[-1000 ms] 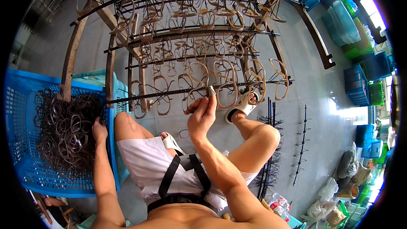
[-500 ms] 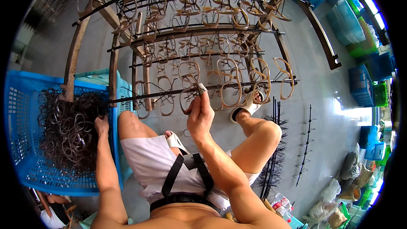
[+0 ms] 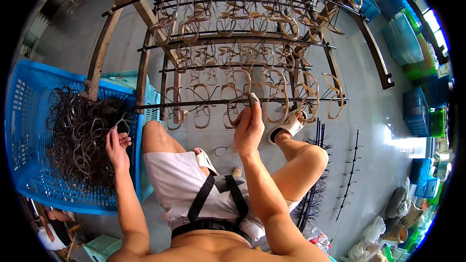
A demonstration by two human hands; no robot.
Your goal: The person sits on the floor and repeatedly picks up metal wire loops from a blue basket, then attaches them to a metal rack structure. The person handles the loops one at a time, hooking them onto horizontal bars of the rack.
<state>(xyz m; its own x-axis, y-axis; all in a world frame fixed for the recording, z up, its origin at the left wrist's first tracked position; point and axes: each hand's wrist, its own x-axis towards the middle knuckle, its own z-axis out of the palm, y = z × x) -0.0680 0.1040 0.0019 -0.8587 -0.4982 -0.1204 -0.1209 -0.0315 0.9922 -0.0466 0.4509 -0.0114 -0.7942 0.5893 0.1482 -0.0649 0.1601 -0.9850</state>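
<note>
My left hand point(image 3: 118, 146) is over the right side of a blue basket point(image 3: 36, 199). Its thumb and fingertips pinch a dark eyeglass frame point(image 3: 123, 122) at the edge of a heap of dark frames point(image 3: 80, 140). In front of me, my right hand point(image 3: 249, 128) is closed on a brownish eyeglass frame point(image 3: 232, 115) at the lowest front black rod point(image 3: 187, 104). A white covering wraps its raised fingertip. Several tan frames point(image 3: 276, 102) hang along that rod, on both sides of the hand. My fingers hide part of the held frame.
A wooden rack point(image 3: 104, 43) carries more rods of frames beyond. Thin spiky rods point(image 3: 347, 179) lie on the floor at right. Blue crates point(image 3: 416, 111) and plastic bags point(image 3: 369, 237) line the right side. Another person point(image 3: 53, 233) is at the lower left.
My left hand has lifted slightly from the heap with a dark frame at its fingertips. My right hand shows farther right along the rod. The whole view has shifted a little.
</note>
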